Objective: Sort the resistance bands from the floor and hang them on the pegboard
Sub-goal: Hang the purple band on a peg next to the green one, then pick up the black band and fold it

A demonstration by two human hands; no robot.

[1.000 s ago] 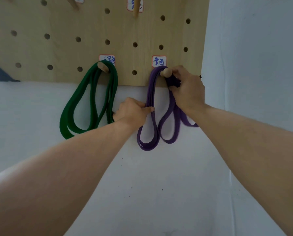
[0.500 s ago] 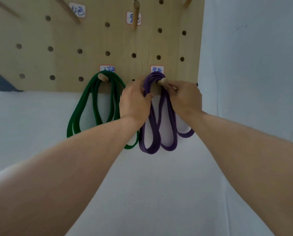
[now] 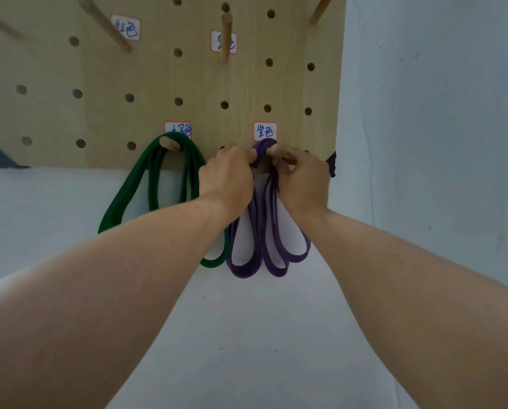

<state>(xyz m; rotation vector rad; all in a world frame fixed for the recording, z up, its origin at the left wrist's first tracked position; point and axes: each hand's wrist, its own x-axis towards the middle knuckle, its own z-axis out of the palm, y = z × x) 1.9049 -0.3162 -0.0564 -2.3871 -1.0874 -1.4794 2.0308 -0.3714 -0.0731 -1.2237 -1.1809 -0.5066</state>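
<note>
A wooden pegboard (image 3: 158, 84) hangs on a white wall. Purple resistance bands (image 3: 258, 231) hang in loops from a short wooden peg (image 3: 275, 149) under a handwritten label. My left hand (image 3: 227, 175) pinches the purple bands just left of that peg, at their top. My right hand (image 3: 304, 178) grips the strands on the peg's right side, fingers curled by the peg tip. Green resistance bands (image 3: 155, 184) hang from the neighbouring peg (image 3: 170, 143) to the left, free of both hands.
Longer bare pegs (image 3: 226, 36) stick out of the upper rows beside more labels (image 3: 126, 27). The board's right edge lies close to my right hand, with a black bracket (image 3: 332, 163) at its lower corner. White wall spreads below and to the right.
My left hand rose from the lower purple loop to the top of the bands at the peg. The purple loops now hang gathered and straighter. The view shifted slightly downward on the board.
</note>
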